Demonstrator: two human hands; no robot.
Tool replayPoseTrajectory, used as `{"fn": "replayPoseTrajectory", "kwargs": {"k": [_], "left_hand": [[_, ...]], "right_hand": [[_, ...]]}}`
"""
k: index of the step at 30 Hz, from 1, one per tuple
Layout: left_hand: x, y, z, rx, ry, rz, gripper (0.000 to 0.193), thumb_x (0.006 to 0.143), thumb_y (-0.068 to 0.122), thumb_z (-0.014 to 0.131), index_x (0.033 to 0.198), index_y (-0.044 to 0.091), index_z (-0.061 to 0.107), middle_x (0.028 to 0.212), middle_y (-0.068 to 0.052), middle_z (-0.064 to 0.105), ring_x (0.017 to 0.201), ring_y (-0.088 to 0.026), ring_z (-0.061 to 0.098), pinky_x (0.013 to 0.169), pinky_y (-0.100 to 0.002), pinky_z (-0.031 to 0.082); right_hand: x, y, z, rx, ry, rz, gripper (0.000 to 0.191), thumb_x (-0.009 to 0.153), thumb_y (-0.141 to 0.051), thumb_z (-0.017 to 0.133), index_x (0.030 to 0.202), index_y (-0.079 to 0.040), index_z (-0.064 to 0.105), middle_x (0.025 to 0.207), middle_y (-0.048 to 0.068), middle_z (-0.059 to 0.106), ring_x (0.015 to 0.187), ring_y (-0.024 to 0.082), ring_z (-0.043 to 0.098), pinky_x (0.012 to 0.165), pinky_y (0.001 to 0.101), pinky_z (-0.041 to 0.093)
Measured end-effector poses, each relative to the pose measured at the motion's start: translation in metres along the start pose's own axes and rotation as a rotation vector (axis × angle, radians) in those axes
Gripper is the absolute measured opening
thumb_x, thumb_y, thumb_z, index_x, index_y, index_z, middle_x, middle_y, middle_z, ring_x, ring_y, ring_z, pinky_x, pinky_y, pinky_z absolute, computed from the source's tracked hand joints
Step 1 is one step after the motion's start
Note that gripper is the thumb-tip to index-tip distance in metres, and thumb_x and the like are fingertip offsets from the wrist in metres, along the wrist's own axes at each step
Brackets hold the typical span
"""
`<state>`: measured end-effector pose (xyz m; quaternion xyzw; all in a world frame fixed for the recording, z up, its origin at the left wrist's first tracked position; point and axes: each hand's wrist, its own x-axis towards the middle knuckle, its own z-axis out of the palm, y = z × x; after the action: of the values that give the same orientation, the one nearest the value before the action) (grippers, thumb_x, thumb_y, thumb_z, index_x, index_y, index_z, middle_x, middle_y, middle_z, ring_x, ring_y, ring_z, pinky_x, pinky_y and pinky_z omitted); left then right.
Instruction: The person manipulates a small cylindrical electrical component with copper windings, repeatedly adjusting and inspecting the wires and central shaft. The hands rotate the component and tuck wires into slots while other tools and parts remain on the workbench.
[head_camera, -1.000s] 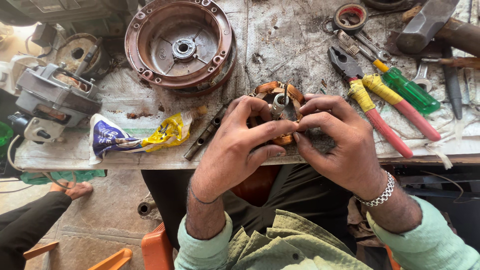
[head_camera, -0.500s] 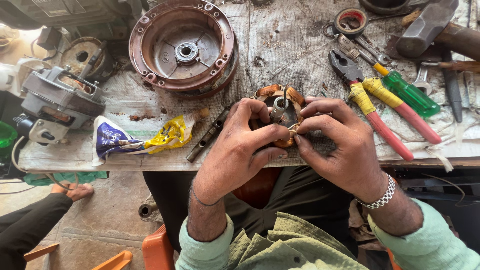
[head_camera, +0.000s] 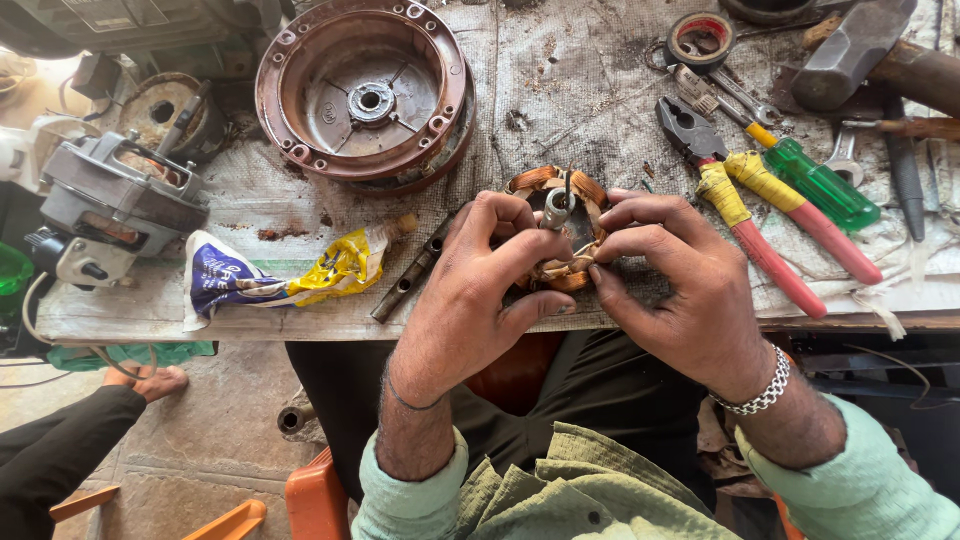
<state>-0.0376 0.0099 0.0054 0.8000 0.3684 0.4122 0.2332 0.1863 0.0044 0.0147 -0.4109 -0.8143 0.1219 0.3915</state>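
Barely shifted since before: both hands, left hand (head_camera: 470, 300) and right hand (head_camera: 680, 290), pinched the copper-wound stator (head_camera: 560, 230) (stiff, hefty core; fragile windings), fingers closed on it.

One head camera looks steeply down — close — over the workbench (head_camera: 600, 80).

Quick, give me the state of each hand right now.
Left hand: fingers closed on the round copper-wound motor coil.
Right hand: fingers closed on the same coil's other side.
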Motion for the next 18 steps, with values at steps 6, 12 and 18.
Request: {"fn": "replayPoseTrajectory", "kwargs": {"k": [6, 12, 18], "left_hand": [[-0.001, 0.002, 0.005, 0.085, 0.099, 0.031, 0.057, 0.076, 0.023, 0.091, 0.118, 0.007, 0.057, 0.118, -0.011, 0.056, 0.116, -0.033, 0.059, 0.101, -0.045, 0.049], [0.003, 0.006, 0.017, 0.135, 0.184, 0.04, 0.072, 0.069, 0.019, 0.091, 0.129, 0.007, 0.052, 0.128, -0.011, 0.058, 0.121, -0.03, 0.061, 0.11, -0.047, 0.043], [0.003, 0.008, 0.018, 0.142, 0.162, 0.051, 0.085, 0.072, 0.015, 0.089, 0.148, 0.009, 0.051, 0.14, -0.008, 0.062, 0.127, -0.027, 0.063, 0.116, -0.044, 0.043]], "right_hand": [[0.001, -0.003, -0.003, -0.062, -0.008, -0.018, 0.026, 0.078, -0.001, 0.077, 0.103, -0.007, 0.07, 0.123, 0.013, 0.067, 0.132, 0.036, 0.063, 0.108, 0.0444, 0.054], [0.002, -0.008, 0.001, -0.052, 0.01, 0.003, 0.021, 0.083, -0.005, 0.079, 0.102, -0.006, 0.069, 0.121, 0.014, 0.066, 0.128, 0.035, 0.065, 0.106, 0.0445, 0.054], [0.001, -0.007, -0.001, -0.056, -0.01, 0.081, 0.021, 0.081, -0.007, 0.078, 0.1, -0.005, 0.07, 0.12, 0.015, 0.061, 0.122, 0.033, 0.063, 0.104, 0.043, 0.051]]}}
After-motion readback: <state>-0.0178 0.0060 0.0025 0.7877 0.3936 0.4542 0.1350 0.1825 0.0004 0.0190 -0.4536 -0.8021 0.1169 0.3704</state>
